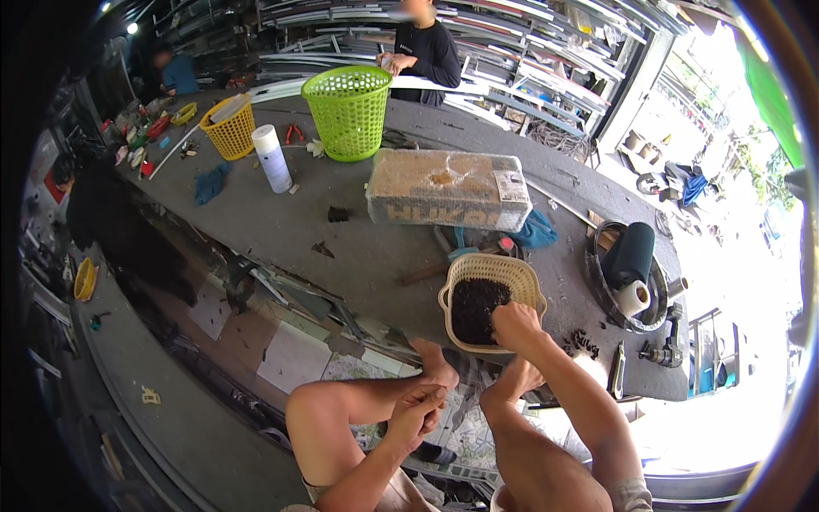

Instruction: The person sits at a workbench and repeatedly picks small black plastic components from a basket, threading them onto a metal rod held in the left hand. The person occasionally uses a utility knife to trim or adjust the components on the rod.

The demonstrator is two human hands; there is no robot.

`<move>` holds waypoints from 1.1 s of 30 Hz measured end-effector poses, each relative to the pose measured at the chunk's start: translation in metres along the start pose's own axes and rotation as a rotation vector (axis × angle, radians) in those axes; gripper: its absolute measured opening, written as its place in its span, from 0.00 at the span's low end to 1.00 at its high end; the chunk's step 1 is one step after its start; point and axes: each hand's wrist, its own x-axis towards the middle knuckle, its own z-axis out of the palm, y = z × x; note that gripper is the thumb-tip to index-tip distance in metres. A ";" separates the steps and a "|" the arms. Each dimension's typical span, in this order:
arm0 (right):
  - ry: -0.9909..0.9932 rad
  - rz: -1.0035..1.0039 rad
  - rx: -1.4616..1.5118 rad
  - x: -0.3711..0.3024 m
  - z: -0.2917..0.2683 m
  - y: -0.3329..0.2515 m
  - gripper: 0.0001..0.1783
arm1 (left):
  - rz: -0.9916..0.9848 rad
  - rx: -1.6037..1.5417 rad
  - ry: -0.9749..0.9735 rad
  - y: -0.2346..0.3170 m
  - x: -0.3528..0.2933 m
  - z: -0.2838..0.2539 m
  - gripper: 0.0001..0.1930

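A cream plastic basket [539, 286] stands on the near part of the grey table, with many small black pieces [478, 309] in it, too small to name. Over the basket's near right side is my right hand [517, 328], its fingers bent together and pointing down toward the pieces. Whatever those fingers pinch is hidden. My left hand [416, 413] is held above my left leg, lower and left of the basket, with the fingers curled closed. What it holds, if anything, does not show. A small scatter of black pieces [582, 345] lies right of the basket.
Behind the basket lie a hammer [426, 273] and a wrapped cardboard box [448, 189]. Farther back stand a green basket [348, 115], a yellow basket [229, 130] and a spray can [272, 160]. Rolls [630, 256] and a utility knife [618, 372] are at right. A person [426, 53] stands across the table.
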 end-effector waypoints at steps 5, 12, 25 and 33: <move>0.058 0.038 0.009 -0.008 0.001 0.000 0.11 | -0.032 0.027 0.010 -0.001 0.001 -0.003 0.11; -0.023 0.097 0.002 -0.006 0.010 0.007 0.12 | -0.122 -0.008 0.005 -0.003 0.005 -0.004 0.15; 0.201 0.074 0.200 -0.012 0.013 0.015 0.10 | -0.180 -0.005 -0.083 0.002 -0.001 -0.002 0.16; 0.454 0.082 0.836 -0.054 -0.029 -0.022 0.08 | -0.054 -0.029 -0.190 -0.004 0.002 -0.007 0.14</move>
